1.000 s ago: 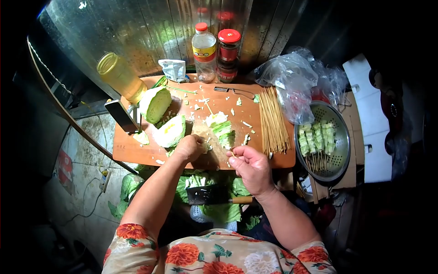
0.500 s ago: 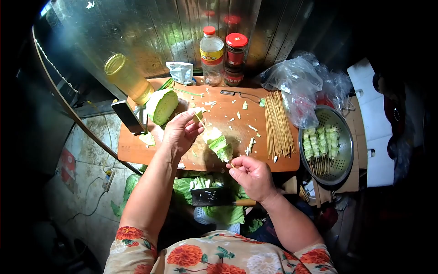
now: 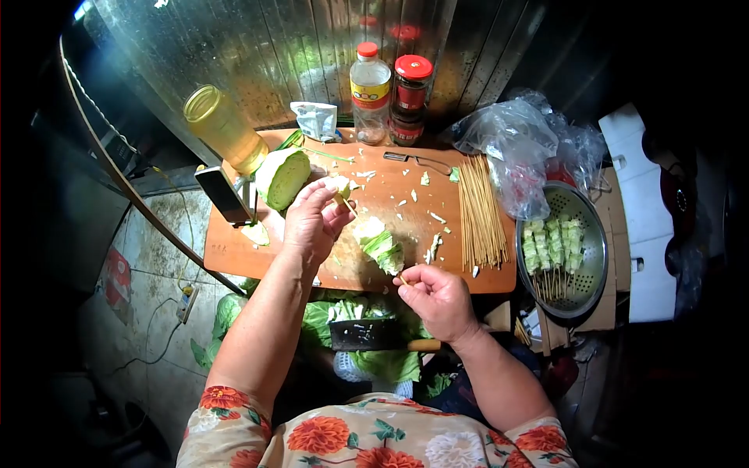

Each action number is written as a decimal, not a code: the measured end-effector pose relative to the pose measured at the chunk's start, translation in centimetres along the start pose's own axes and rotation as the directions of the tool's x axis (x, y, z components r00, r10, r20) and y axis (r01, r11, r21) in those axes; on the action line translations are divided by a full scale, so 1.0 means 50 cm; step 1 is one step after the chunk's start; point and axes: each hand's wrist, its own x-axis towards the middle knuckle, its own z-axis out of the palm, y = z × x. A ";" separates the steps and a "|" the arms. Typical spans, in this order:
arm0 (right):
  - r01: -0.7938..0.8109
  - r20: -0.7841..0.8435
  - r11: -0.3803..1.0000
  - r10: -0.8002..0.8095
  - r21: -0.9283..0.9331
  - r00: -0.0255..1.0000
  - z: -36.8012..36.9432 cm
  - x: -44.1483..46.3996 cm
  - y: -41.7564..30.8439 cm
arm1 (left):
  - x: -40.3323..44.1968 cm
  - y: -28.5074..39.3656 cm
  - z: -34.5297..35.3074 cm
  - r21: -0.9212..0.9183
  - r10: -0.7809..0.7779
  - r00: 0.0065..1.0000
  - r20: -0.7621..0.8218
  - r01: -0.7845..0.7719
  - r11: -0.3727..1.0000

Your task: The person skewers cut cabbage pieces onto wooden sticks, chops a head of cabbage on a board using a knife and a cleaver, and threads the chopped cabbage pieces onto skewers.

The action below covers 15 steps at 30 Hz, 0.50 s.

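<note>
My right hand (image 3: 441, 304) pinches the lower end of a wooden skewer that carries folded cabbage pieces (image 3: 381, 248). At the skewer's upper end, my left hand (image 3: 314, 222) has its fingers closed on a small pale cabbage piece (image 3: 340, 186), with the skewer tip beside it. A cut cabbage half (image 3: 282, 179) stands on the brown board (image 3: 234, 257), just beyond my left hand. To the right on the board lies a bundle of bare skewers (image 3: 481, 214). Finished cabbage skewers (image 3: 552, 246) rest in the metal colander (image 3: 597, 273).
A cleaver (image 3: 364, 334) lies on cabbage leaves below the board's near edge. A phone (image 3: 223, 195) and a jar of yellow liquid (image 3: 226, 129) stand at the left. Behind are a clear bottle (image 3: 370, 97), red-lidded jars (image 3: 411, 93) and plastic bags (image 3: 511, 144). A peeler (image 3: 417, 161) lies on the board.
My left hand has risen from the board's near side to the skewer's upper end, now with a cabbage piece. My right hand still holds the skewer. The whole view has shifted slightly.
</note>
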 end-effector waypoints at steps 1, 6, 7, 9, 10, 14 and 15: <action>0.000 0.000 1.000 0.000 0.000 1.000 0.000 0.000 0.000 | 0.003 -0.001 -0.003 0.035 0.040 0.999 0.029 -0.041 0.999; -0.003 -0.023 1.000 0.003 -0.015 1.000 0.004 -0.004 -0.002 | -0.018 -0.008 0.027 0.073 0.099 0.995 -0.030 -0.097 0.993; -0.004 -0.023 1.000 0.004 -0.015 1.000 0.005 -0.004 -0.002 | -0.018 -0.010 0.031 0.080 0.104 0.993 -0.058 -0.100 0.992; 0.013 -0.028 1.000 -0.012 0.005 1.000 0.008 -0.004 0.000 | -0.018 -0.015 0.031 0.124 0.141 0.989 -0.047 -0.135 0.983; 0.012 -0.028 1.000 -0.012 0.005 1.000 0.011 -0.005 0.001 | -0.018 -0.018 0.030 0.167 0.179 0.983 -0.034 -0.171 0.971; -0.006 -0.016 0.997 0.007 0.080 1.000 0.017 -0.007 0.004 | -0.027 -0.029 0.041 0.204 0.234 0.972 -0.006 -0.228 0.952; -0.012 -0.013 0.996 0.013 0.087 1.000 0.018 -0.008 0.005 | -0.027 -0.031 0.041 0.209 0.220 0.975 0.011 -0.217 0.953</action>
